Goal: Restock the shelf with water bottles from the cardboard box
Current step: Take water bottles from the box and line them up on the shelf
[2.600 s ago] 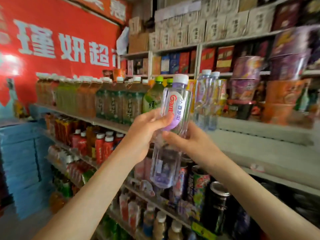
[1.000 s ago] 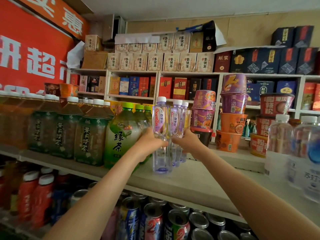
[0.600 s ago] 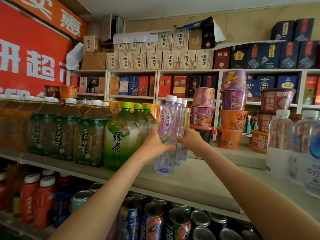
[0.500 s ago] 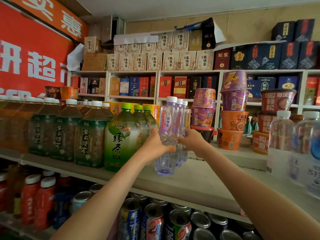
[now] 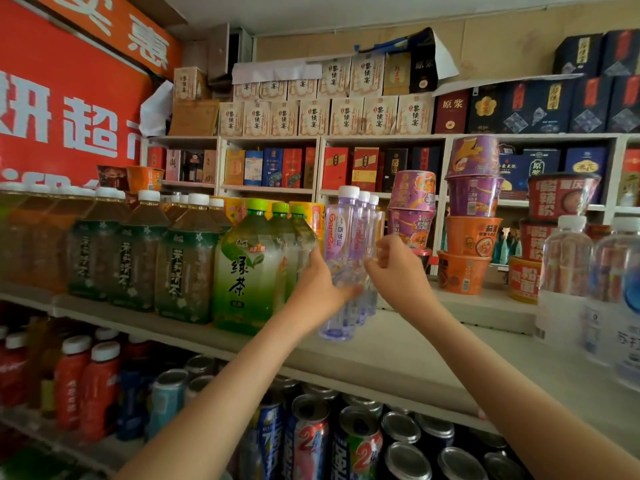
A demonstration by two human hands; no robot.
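Observation:
A clear water bottle with a purple label and white cap stands on the grey shelf, first in a row of two like bottles behind it. My left hand grips its lower half from the left. My right hand hovers just right of the row with fingers loosely curled, and I see nothing held in it. The cardboard box is out of view.
Green tea bottles crowd the shelf directly left of the water bottles. Stacked noodle cups stand behind to the right, and larger water bottles sit at the far right. Cans fill the shelf below.
The bottle was carried up to the shelf and set down at the front of the row. My right hand has come off it and drawn slightly right; my left hand still holds it.

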